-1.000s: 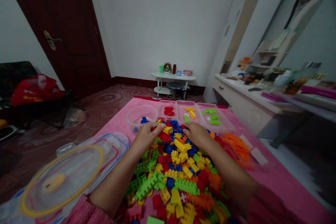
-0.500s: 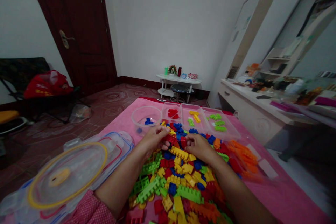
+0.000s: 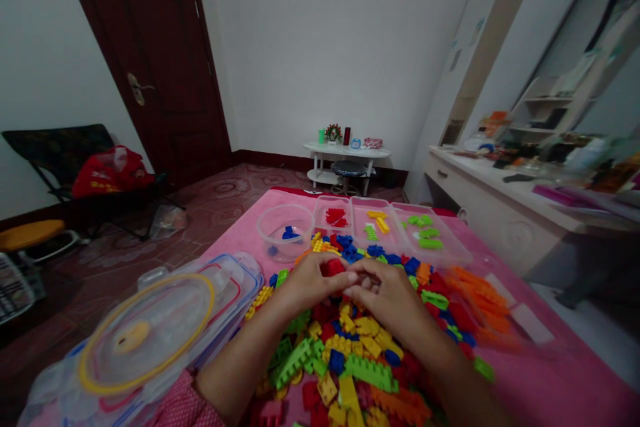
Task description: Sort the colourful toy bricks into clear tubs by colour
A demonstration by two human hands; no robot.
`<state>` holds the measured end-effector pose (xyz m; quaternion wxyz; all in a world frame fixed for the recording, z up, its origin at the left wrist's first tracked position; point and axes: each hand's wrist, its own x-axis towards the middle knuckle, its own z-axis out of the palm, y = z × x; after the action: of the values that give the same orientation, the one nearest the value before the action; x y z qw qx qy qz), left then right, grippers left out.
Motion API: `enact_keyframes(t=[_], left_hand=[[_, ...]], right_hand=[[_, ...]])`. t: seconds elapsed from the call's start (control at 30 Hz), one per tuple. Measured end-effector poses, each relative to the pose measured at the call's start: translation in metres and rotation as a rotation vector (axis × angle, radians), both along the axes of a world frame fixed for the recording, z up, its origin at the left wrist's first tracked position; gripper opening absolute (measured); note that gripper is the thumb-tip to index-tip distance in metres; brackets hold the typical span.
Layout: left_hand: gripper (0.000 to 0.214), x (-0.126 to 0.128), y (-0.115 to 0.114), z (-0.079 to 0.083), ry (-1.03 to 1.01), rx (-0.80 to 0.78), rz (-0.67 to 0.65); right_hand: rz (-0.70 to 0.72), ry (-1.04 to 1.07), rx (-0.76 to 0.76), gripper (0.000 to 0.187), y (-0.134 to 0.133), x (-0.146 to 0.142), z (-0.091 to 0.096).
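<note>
My left hand (image 3: 314, 281) is closed around red building blocks (image 3: 334, 268), which show between its thumb and fingers. My right hand (image 3: 383, 285) meets it, fingers curled and tips touching the left fingertips; whatever it grips is hidden. Both hands hover over a mixed pile of plastic building blocks (image 3: 367, 327) in yellow, green, blue, red and orange. Just beyond the hands stand a round clear tub (image 3: 285, 213) with blue blocks and a clear tray (image 3: 325, 230) with red ones.
Two more clear trays hold yellow and green pieces (image 3: 381, 224) and green pieces (image 3: 429, 243). At right, a clear container holds orange blocks (image 3: 477, 300). Stacked clear lids (image 3: 150, 333) lie at left on the pink tablecloth (image 3: 555, 373). A dresser (image 3: 495, 207) stands beyond the right side.
My hands have come together above the pile, the right one moving in against the left. Red blocks that lay between them are now in the left hand. The view has shifted slightly.
</note>
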<state>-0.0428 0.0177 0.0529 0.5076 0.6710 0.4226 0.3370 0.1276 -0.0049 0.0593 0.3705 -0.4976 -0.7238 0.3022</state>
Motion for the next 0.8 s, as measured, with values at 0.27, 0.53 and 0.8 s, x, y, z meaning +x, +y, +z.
enact_keyframes(t=[0.27, 0.53, 0.8], left_hand=[[0.039, 0.004, 0.056, 0.05, -0.011, 0.062, 0.245], [0.064, 0.02, 0.147, 0.044, 0.236, 0.203, 0.41], [0.041, 0.015, 0.147, 0.004, 0.918, 0.559, 0.079]], right_hand=[[-0.15, 0.15, 0.062, 0.019, 0.008, 0.034, 0.016], [-0.153, 0.114, 0.122, 0.017, 0.003, 0.032, 0.021], [-0.199, 0.121, 0.142, 0.017, 0.005, 0.04, 0.025]])
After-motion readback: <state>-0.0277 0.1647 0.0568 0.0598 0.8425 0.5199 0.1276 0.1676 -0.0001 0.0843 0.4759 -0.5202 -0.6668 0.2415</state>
